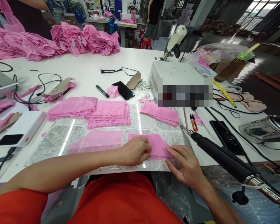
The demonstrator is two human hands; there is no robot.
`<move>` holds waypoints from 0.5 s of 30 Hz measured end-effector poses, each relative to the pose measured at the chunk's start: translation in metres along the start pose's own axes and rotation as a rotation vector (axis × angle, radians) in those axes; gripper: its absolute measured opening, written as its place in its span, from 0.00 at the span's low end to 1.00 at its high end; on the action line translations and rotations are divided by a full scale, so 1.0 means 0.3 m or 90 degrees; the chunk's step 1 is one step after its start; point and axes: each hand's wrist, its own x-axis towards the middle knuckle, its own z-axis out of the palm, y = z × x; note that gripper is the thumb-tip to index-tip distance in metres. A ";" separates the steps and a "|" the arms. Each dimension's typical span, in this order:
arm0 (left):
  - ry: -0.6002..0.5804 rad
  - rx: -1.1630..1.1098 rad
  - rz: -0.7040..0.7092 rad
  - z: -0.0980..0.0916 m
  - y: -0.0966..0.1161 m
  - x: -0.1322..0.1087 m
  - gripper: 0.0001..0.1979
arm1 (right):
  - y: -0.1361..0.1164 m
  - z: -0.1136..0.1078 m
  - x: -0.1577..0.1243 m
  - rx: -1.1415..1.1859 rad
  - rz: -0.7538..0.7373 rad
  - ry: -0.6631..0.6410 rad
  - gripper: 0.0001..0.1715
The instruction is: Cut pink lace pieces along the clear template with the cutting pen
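A smooth pink fabric piece (157, 144) lies flat on the clear-covered tabletop before me. My left hand (136, 151) rests on its left part, fingers curled closed against the cloth; the fingertips are partly hidden. At the piece's right end is my right hand (184, 161), fingers stretched out and thumb apart, its fingertips touching the edge. Left of the hands lies a sheer pink lace piece (99, 140), partly under my left forearm. Behind it sit two stacks of pink lace pieces, a left stack (72, 107) and a right stack (109, 113). Folded pink strips (160, 112) lie behind my hands.
A black-handled tool with a metal tip (214, 151) slants in from the right. A grey box machine (177, 77), orange thread snips (193, 122), a phone (123, 90), a marker (102, 91) and a white device (23, 129) surround the work area. Pink garments (70, 39) are heaped behind.
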 end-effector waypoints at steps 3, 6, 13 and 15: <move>0.012 -0.024 -0.004 0.005 -0.007 0.001 0.06 | -0.026 0.016 0.025 -0.031 0.015 -0.017 0.18; 0.024 -0.050 -0.007 0.014 -0.017 0.000 0.05 | -0.018 0.037 0.024 -0.073 0.046 -0.019 0.14; 0.041 -0.174 -0.018 0.029 -0.026 -0.003 0.07 | 0.028 0.017 0.027 -0.162 0.098 0.014 0.13; 0.050 -0.244 -0.041 0.024 -0.032 -0.004 0.07 | 0.009 0.009 0.082 -0.143 0.079 0.041 0.14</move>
